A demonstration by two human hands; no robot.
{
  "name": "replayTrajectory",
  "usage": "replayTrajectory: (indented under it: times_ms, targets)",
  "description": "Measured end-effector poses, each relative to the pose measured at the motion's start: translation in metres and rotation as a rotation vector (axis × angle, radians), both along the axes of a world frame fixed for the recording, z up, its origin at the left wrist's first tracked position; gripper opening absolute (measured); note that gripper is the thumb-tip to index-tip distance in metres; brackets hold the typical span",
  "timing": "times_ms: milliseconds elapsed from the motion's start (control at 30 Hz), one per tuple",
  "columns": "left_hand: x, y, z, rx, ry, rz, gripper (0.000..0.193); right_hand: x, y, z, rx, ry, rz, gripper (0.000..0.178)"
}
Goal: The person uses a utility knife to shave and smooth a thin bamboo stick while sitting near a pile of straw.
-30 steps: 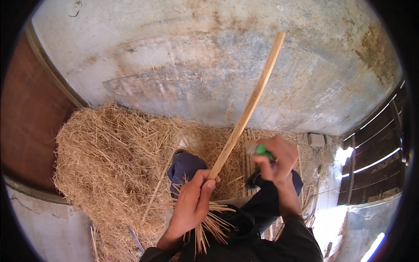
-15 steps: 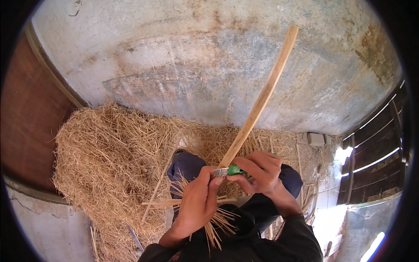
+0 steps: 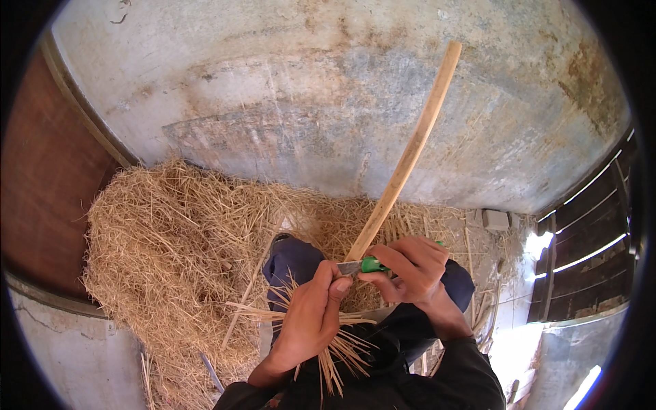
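My left hand is closed, thumb and fingers pinching the near end of a long, flat wooden strip at the knife's blade. The strip slants up and away to the right in front of the wall. In my right hand is a green-handled utility knife, fingers wrapped round its handle. Its grey blade points left and lies against the strip's end, next to my left thumb. Thin pale splints fan out under my left hand over my lap; whether that hand also grips them is hidden.
A big heap of straw covers the floor at left and spreads along the stained wall. A brown door panel stands at far left. Dark slatted boards and a grey block are at right.
My right hand and the knife have shifted slightly to the right. The strip's far end has swung a little left and seems turned. My left hand stays almost in place.
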State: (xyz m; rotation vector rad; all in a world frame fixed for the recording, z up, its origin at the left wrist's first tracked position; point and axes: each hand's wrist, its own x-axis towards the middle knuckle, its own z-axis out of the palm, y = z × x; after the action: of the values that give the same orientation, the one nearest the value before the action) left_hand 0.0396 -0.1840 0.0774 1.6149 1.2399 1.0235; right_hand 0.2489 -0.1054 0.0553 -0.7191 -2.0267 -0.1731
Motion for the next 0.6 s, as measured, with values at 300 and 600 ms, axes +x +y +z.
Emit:
replayTrajectory:
  times_ms: [300, 600]
  targets:
    - [-0.002, -0.002, -0.002, -0.023, 0.021, 0.010, 0.013, 0.001, 0.000, 0.001, -0.006, -0.035, -0.002, 0.037]
    - [-0.002, -0.002, -0.012, -0.005, -0.013, 0.054, 0.026, 0.001, 0.008, -0.012, 0.065, -0.007, -0.064, 0.025]
